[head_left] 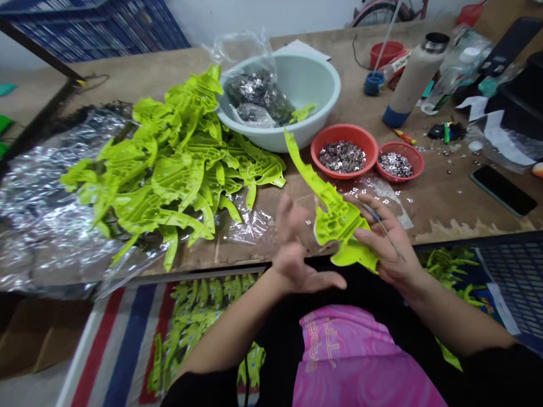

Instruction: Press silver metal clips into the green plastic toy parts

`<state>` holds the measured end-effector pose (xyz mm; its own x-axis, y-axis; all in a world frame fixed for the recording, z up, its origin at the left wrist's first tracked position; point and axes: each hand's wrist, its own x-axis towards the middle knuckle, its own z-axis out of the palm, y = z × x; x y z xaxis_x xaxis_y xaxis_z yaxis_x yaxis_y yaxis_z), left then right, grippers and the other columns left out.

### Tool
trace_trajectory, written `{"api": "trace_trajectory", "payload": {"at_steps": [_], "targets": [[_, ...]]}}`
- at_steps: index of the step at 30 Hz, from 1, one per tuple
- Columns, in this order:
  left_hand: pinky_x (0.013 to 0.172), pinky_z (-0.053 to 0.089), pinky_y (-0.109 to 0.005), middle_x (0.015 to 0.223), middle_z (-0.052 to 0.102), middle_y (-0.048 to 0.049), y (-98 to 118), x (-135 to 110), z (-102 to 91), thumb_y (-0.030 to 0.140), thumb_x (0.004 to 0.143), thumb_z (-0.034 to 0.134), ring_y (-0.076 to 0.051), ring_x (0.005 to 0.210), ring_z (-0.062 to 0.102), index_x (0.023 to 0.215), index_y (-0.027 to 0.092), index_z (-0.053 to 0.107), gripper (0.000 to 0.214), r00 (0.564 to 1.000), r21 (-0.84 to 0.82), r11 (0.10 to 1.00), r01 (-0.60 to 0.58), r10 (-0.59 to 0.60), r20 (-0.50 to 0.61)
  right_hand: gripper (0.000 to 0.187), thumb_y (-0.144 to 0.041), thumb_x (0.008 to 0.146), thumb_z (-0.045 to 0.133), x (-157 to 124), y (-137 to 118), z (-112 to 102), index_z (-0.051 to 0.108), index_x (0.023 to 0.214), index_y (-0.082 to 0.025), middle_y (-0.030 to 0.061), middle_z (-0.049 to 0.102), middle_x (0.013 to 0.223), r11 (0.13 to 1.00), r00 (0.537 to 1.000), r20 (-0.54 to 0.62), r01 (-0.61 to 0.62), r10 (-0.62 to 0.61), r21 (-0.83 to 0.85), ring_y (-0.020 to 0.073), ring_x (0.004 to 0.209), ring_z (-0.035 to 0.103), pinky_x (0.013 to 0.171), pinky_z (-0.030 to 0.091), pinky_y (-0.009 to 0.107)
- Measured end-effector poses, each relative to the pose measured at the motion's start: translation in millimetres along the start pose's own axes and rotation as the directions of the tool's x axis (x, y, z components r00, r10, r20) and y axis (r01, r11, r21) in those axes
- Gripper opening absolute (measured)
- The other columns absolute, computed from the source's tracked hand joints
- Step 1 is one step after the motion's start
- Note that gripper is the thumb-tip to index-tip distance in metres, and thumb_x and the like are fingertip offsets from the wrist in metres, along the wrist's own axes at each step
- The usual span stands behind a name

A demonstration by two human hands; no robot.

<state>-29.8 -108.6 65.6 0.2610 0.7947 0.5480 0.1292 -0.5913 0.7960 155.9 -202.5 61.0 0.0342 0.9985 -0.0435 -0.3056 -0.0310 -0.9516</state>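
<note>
My right hand (392, 243) grips a lime-green molded plastic part (335, 217) with a long curved arm and ribbed hollows. A thin metal tool (375, 215), perhaps tweezers, lies between the fingers of that hand; its exact kind is unclear. Just left of the part, my left hand (294, 249) is open with its fingers spread, slightly blurred and apparently holding nothing. A big heap of similar green parts (178, 164) covers the table to the left. Beyond my hands, a red bowl (316, 155) and a smaller red basket (421, 169) contain small shiny metal pieces.
A pale blue basin (328, 90) holds bagged metal pieces. Clear plastic sheeting (46, 186) lies at left. On the right are a bottle (418, 79) and a phone (504, 189). Below the table edge, more green parts (199, 311) lie on striped cloth (116, 350).
</note>
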Motion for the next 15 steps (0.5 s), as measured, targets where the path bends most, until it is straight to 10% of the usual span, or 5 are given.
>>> {"api": "trace_trajectory", "payload": {"at_steps": [4, 8, 10, 12, 15], "targets": [[0.120, 0.057, -0.062, 0.138, 0.073, -0.0035, -18.4, 18.6, 15.1, 0.055, 0.092, 0.077, -0.027, 0.140, 0.067, 0.139, 0.041, 0.061, 0.051, 0.985, -0.245, 0.961, 0.129, -0.154, -0.081, 0.044, -0.058, 0.093, 0.074, 56.9, 6.4, 3.9, 0.063, 0.131, -0.037, 0.0037, 0.063, 0.157, 0.796, 0.883, 0.099, 0.457, -0.458, -0.396, 0.0288, 0.156, 0.052, 0.133, 0.043, 0.054], [0.117, 0.059, -0.058, 0.146, 0.067, -0.0019, -47.4, 28.7, 26.2, 0.053, 0.092, 0.076, -0.028, 0.142, 0.066, 0.146, 0.045, 0.051, 0.060, 0.935, -0.522, 0.832, 0.186, -0.314, -0.167, 0.032, -0.054, 0.108, 0.049, 133.3, -11.1, -25.1, 0.065, 0.127, -0.034, 0.0054, 0.066, 0.150, 0.624, 0.768, -0.046, 0.482, -0.639, -0.615, 0.0273, 0.132, 0.068, 0.110, 0.058, 0.051], [0.119, 0.058, -0.058, 0.149, 0.064, -0.0004, -70.3, 42.3, 27.9, 0.052, 0.090, 0.078, -0.028, 0.144, 0.064, 0.146, 0.046, 0.048, 0.064, 0.922, -0.614, 0.772, 0.162, -0.341, -0.186, 0.013, -0.039, 0.102, 0.064, 174.9, -15.5, -42.5, 0.068, 0.105, -0.027, 0.0066, 0.076, 0.116, 0.559, 0.811, -0.063, 0.341, -0.581, -0.756, 0.0233, 0.103, 0.071, 0.099, 0.058, 0.047], [0.121, 0.056, -0.058, 0.147, 0.064, 0.0005, -96.5, 56.8, 27.4, 0.052, 0.087, 0.081, -0.030, 0.149, 0.060, 0.145, 0.045, 0.049, 0.066, 0.924, -0.640, 0.754, 0.147, -0.336, -0.183, 0.016, -0.024, 0.085, 0.084, 211.5, -10.7, -54.7, 0.068, 0.087, -0.024, 0.0028, 0.074, 0.087, 0.431, 0.959, 0.078, 0.194, -0.272, -0.881, 0.0206, 0.086, 0.066, 0.094, 0.057, 0.046], [0.123, 0.054, -0.058, 0.140, 0.067, 0.0001, -129.1, 66.5, 25.3, 0.057, 0.081, 0.087, -0.032, 0.152, 0.058, 0.139, 0.039, 0.056, 0.067, 0.926, -0.632, 0.755, 0.173, -0.342, -0.156, 0.033, -0.002, 0.061, 0.089, 244.0, 5.7, -61.9, 0.068, 0.078, -0.022, -0.0011, 0.070, 0.073, 0.296, 0.976, 0.204, 0.175, 0.072, -0.939, 0.0207, 0.078, 0.064, 0.089, 0.055, 0.045]]}}
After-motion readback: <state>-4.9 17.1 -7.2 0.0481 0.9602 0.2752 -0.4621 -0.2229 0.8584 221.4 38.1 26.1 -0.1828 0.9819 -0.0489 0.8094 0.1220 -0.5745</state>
